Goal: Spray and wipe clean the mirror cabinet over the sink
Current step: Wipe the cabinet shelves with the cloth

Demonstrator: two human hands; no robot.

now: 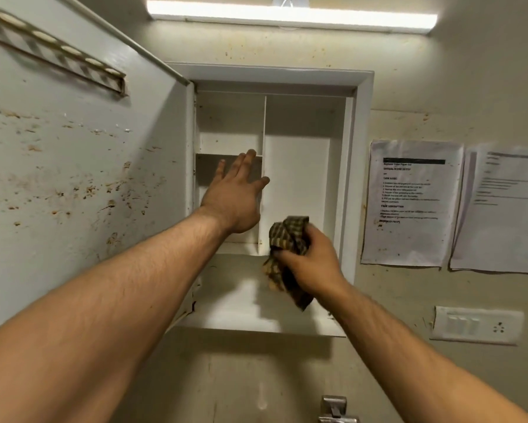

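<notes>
Cabinet (363, 117) shelf (211, 154) partly hidden by left hand (235, 193), fingers apart; fingers of right hand (308, 264) clamp cloth (287, 236).

You are working with bare hands and bare arms. Your left forearm (119, 285) is showing uncovered from the wrist to the lower left edge of the view, with fine hair lying along it. Your right forearm (409, 355) is showing the same bare, lightly haired surface. Your left hand (235, 193) and right hand (308, 261) are showing bare backs and knuckles.
</notes>
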